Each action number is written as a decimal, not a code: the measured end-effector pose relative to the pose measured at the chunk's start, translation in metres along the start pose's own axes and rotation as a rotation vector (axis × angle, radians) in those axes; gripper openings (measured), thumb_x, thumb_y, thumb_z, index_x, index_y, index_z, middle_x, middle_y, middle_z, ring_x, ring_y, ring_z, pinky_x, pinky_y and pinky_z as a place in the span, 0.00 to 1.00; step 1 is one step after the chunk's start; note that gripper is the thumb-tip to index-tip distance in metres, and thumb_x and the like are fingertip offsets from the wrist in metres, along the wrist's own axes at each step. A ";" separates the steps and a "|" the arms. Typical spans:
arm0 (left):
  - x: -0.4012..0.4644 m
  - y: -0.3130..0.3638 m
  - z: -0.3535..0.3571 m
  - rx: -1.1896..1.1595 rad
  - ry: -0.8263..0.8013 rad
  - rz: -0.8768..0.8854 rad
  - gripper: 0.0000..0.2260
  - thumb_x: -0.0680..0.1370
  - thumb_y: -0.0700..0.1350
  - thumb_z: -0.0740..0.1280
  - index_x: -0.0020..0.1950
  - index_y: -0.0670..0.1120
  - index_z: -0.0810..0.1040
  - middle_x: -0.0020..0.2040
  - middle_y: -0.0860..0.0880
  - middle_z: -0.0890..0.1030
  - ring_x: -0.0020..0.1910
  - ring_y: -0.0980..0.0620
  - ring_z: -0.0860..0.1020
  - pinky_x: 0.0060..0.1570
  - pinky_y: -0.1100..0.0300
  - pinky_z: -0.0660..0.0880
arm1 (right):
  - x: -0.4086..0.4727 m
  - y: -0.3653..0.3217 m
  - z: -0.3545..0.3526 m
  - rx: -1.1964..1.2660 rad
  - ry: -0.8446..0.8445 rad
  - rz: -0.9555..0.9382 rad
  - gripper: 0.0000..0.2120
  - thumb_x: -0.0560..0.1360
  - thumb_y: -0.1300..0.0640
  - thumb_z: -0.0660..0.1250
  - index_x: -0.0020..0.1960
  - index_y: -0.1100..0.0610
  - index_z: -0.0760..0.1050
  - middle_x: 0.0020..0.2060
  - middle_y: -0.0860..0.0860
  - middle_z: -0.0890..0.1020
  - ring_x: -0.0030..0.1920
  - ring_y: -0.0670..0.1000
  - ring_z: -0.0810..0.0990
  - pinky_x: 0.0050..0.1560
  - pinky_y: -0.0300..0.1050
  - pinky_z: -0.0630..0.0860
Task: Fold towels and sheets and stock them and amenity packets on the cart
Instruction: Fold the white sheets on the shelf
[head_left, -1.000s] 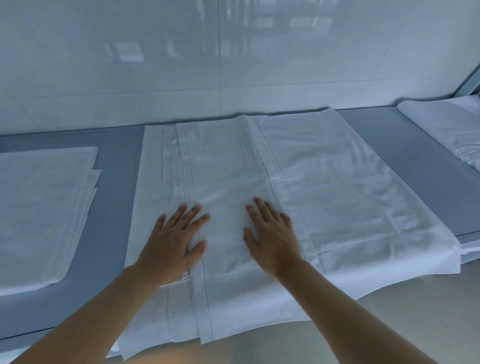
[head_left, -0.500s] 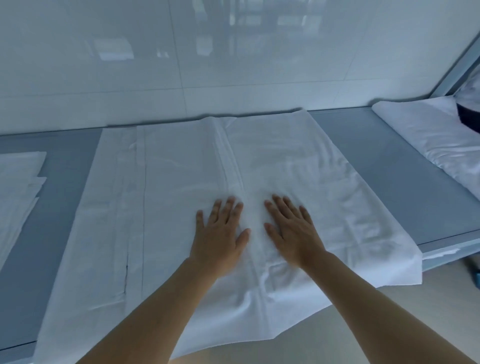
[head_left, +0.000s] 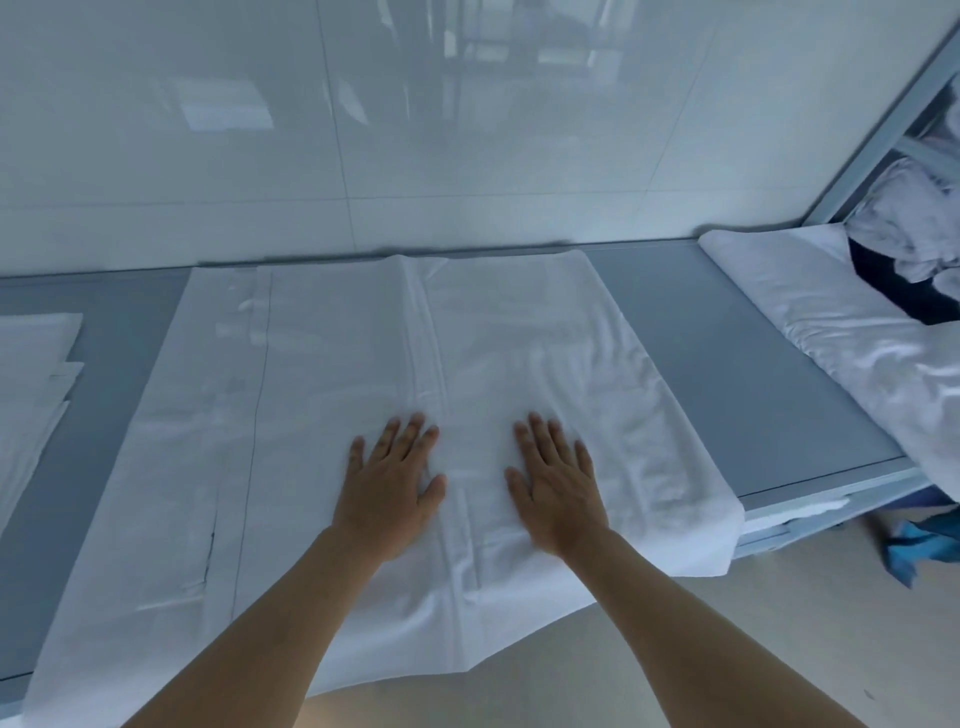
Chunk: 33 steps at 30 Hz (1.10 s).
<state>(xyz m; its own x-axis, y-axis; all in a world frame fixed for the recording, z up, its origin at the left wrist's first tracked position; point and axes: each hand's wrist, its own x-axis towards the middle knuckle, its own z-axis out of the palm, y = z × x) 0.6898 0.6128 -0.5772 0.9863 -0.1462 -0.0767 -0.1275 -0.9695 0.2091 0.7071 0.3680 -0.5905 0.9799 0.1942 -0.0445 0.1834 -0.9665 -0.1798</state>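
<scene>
Both hands, left hand (head_left: 387, 488) and right hand (head_left: 558, 491), lie flat, fingers straight and apart, pressing the partly folded sheet (head_left: 322, 415) at centre of the surface (head_left: 727, 364). Apparently folded pile (head_left: 31, 374) at 9 o'clock; no cart visible, stocking outstanding.

Looks like a laundry or linen room, hotel housekeeping type of place. Long grey worktable (head_left: 727, 332) against a glossy white tiled wall (head_left: 467, 130), with a white sheet (head_left: 322, 395) spread flat under both hands. Folded white linen (head_left: 31, 374) sits well off to the left of the hands, and a rumpled pile of white bedding (head_left: 857, 332) (unfolded) off to the right.
</scene>
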 end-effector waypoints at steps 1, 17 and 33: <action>0.001 0.002 -0.001 0.003 -0.006 -0.015 0.29 0.84 0.61 0.52 0.84 0.56 0.51 0.85 0.56 0.47 0.84 0.52 0.46 0.79 0.40 0.49 | 0.000 -0.001 0.000 0.009 -0.001 -0.005 0.31 0.85 0.40 0.46 0.85 0.47 0.43 0.84 0.46 0.43 0.83 0.50 0.40 0.82 0.55 0.41; 0.042 0.214 0.021 -0.038 0.049 -0.101 0.27 0.84 0.59 0.53 0.81 0.48 0.61 0.81 0.45 0.63 0.80 0.43 0.61 0.77 0.40 0.59 | 0.111 0.187 -0.088 -0.102 0.012 -0.160 0.27 0.83 0.47 0.60 0.80 0.54 0.62 0.79 0.54 0.62 0.77 0.58 0.62 0.71 0.59 0.65; 0.107 0.390 0.048 -0.039 -0.065 -0.344 0.33 0.81 0.60 0.58 0.79 0.41 0.58 0.76 0.39 0.62 0.73 0.38 0.63 0.62 0.40 0.67 | 0.217 0.249 -0.086 -0.016 -0.047 -0.203 0.29 0.84 0.47 0.59 0.80 0.59 0.59 0.73 0.59 0.69 0.72 0.62 0.67 0.69 0.59 0.69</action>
<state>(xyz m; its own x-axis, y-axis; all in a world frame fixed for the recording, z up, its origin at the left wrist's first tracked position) 0.7402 0.2094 -0.5506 0.9618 0.1745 -0.2111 0.2168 -0.9561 0.1974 0.9724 0.1555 -0.5607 0.9182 0.3922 -0.0553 0.3779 -0.9093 -0.1743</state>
